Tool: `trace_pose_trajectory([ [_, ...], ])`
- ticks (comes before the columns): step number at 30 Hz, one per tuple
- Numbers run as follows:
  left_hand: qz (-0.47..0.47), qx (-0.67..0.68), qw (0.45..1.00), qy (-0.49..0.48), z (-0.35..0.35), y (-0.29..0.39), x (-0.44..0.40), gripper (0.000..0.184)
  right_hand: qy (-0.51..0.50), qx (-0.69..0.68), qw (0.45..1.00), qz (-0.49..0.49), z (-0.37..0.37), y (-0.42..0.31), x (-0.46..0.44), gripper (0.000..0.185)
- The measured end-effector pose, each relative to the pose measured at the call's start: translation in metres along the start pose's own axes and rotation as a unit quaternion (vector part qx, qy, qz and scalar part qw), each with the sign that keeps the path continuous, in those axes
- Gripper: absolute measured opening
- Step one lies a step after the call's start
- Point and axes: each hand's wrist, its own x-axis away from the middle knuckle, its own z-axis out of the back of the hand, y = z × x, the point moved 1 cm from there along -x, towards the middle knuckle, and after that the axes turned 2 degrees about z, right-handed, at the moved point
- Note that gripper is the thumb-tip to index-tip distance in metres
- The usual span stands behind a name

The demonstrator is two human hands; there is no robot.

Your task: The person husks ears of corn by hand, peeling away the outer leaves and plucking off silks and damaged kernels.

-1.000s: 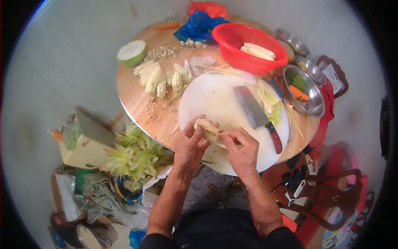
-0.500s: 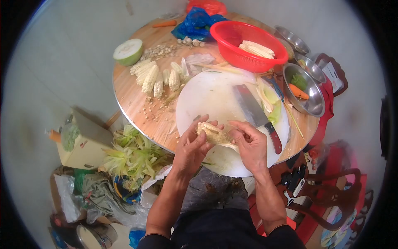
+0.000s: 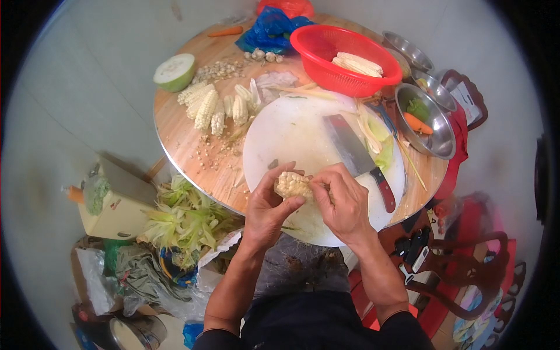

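A short piece of corn (image 3: 292,185) is held above the near edge of the round white cutting board (image 3: 280,134). My left hand (image 3: 269,204) grips it from the left, fingers behind and thumb in front. With bent fingers pressed together, my right hand (image 3: 343,201) touches the right end of the corn; whether a strand or kernel is pinched there is hidden. To the right on the board lies a cleaver (image 3: 356,149), its dark red handle toward me. Pale husk leaves (image 3: 373,134) lie beside the blade.
Corn cobs (image 3: 205,109) and loose kernels lie left of the board, near a cut green melon (image 3: 175,72). A red basket (image 3: 350,81) holding cobs stands at the back. Steel bowls (image 3: 429,146) line the right edge. Husks (image 3: 186,216) are heaped below the table's left side.
My right hand has moved left onto the end of the corn, and its fingers have closed in. The corn is turned, with its kernelled side showing more. The view has shifted slightly.
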Motion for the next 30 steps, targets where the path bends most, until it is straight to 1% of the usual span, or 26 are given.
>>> trace_pose_trajectory([
  [3,-0.004,-0.026,1.0,0.012,0.004,-0.002,0.0,0.061,-0.018,-0.002,1.0,-0.013,0.001,0.001,0.0,0.016],
  [5,-0.005,-0.038,0.999,0.015,0.006,-0.001,0.0,0.06,-0.032,-0.049,0.998,-0.005,0.002,0.002,0.002,0.015],
  [6,-0.006,-0.036,0.999,0.021,0.006,0.001,0.0,0.058,-0.032,-0.049,0.998,-0.005,0.002,0.002,0.004,0.015],
  [8,-0.008,-0.034,0.999,0.026,0.007,0.002,0.0,0.055,-0.037,-0.11,0.993,-0.039,0.0,0.003,0.009,0.014],
  [10,-0.018,-0.053,0.997,0.052,0.011,0.0,0.0,0.054,-0.046,-0.124,0.991,-0.028,0.002,0.003,0.014,0.014],
  [12,-0.026,-0.064,0.996,0.057,0.02,-0.004,0.0,0.051,-0.055,-0.139,0.989,-0.017,0.005,0.004,0.017,0.014],
  [14,-0.032,-0.074,0.995,0.062,0.023,-0.005,0.0,0.048,-0.081,-0.096,0.992,0.021,0.008,0.004,0.021,0.011],
  [16,-0.005,0.105,0.994,0.041,0.02,-0.003,0.0,0.04,-0.079,-0.093,0.992,0.035,0.008,0.008,0.022,0.012],
  [18,0.003,0.102,0.994,0.038,0.021,0.0,0.001,0.043,-0.076,-0.089,0.992,0.05,0.008,0.01,0.024,0.014],
  [19,0.012,0.099,0.994,0.037,0.021,0.001,0.001,0.047,-0.063,-0.076,0.995,0.033,0.008,0.01,0.025,0.017],
  [21,0.016,0.109,0.993,0.037,0.024,0.0,0.002,0.045,-0.05,-0.063,0.997,0.017,0.006,0.006,0.024,0.021],
  [23,0.019,0.118,0.992,0.037,0.026,-0.003,0.002,0.043,-0.017,-0.119,0.986,-0.119,0.001,-0.005,0.018,0.018],
  [24,0.007,0.121,0.992,0.037,0.026,-0.004,0.003,0.045,-0.016,-0.119,0.986,-0.119,-0.001,-0.009,0.015,0.018],
  [26,-0.005,0.123,0.992,0.036,0.024,-0.003,0.005,0.047,-0.083,-0.056,0.987,-0.122,-0.006,-0.015,0.009,0.017],
  [27,-0.011,0.125,0.991,0.053,0.019,0.0,0.006,0.047,-0.082,-0.057,0.988,-0.121,-0.009,-0.015,0.01,0.017],
  [29,-0.02,0.126,0.989,0.072,0.015,0.003,0.007,0.046,-0.134,0.051,0.988,-0.051,-0.017,-0.014,0.013,0.014],
  [30,-0.012,0.113,0.99,0.082,0.016,0.005,0.008,0.045,-0.134,0.049,0.988,-0.05,-0.019,-0.013,0.012,0.014],
])
